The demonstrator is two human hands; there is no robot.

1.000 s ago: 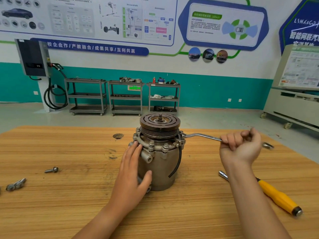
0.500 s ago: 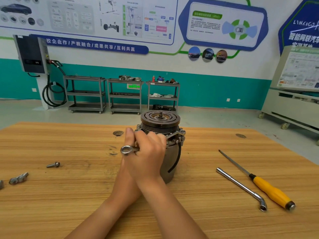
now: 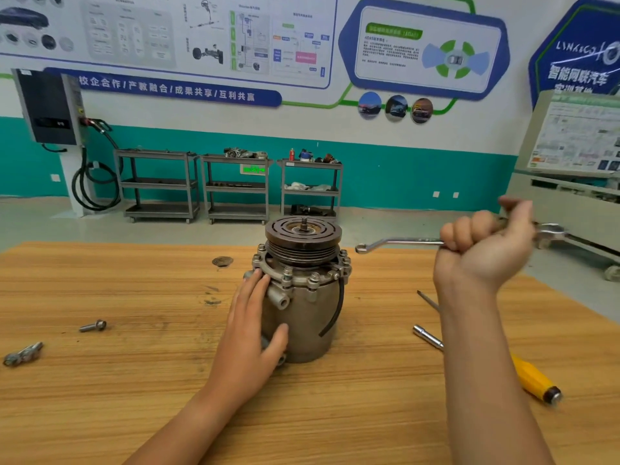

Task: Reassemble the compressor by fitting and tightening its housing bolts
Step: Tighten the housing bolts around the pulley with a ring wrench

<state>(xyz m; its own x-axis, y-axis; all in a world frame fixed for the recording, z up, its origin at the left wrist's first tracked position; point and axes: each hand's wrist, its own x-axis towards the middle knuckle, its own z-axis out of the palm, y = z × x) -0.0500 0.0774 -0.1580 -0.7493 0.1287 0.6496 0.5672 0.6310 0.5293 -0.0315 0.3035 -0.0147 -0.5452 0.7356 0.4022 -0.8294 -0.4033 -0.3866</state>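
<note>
The grey compressor (image 3: 308, 317) stands upright mid-table, its dark grooved pulley on top and several housing bolts (image 3: 288, 272) around the flange. My left hand (image 3: 250, 327) rests flat against the housing's left side, fingers straight, thumb on the front. My right hand (image 3: 483, 253) is raised to the right of the compressor and grips a double-ended ring wrench (image 3: 399, 244). The wrench's ring end hangs in the air just right of the flange, clear of the bolts.
A loose bolt (image 3: 93, 326) and a small metal bracket (image 3: 22, 354) lie at the left of the wooden table (image 3: 100, 414). An L-shaped socket wrench (image 3: 427, 337) and a yellow-handled screwdriver (image 3: 533, 379) lie at the right, partly behind my right forearm.
Half a second ago my right hand held the wrench in front of the compressor at its left side. It has swung out to the right and up, uncovering my left hand on the housing.
</note>
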